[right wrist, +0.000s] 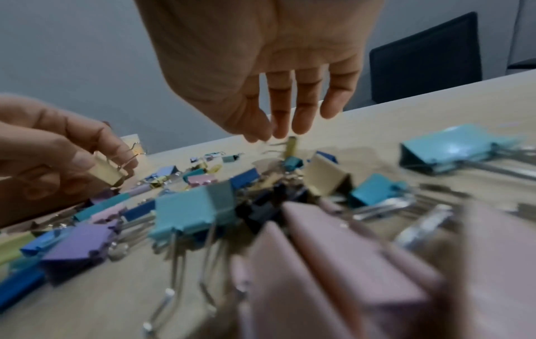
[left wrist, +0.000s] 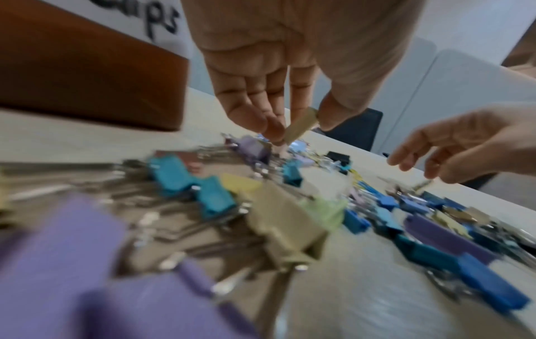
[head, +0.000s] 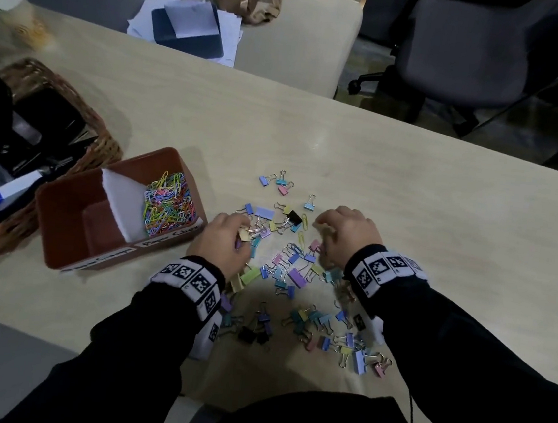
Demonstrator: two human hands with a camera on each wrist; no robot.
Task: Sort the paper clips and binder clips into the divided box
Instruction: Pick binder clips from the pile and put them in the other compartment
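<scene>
My left hand pinches a beige binder clip just right of the divided box — nearer it than my right hand, fingers loose and empty over the scattered binder clips.

A brown rectangular divided box is sitting on the pale wooden tabletop toward its left edge, with a heap of multicoloured wire paper clips lying in its right-hand compartment. A woven wicker basket is standing just left of the box, touching it. A scatter of pastel metal binder clips is lying right of the box, spreading toward the near edge. A stack of white papers is resting at the far edge.
</scene>
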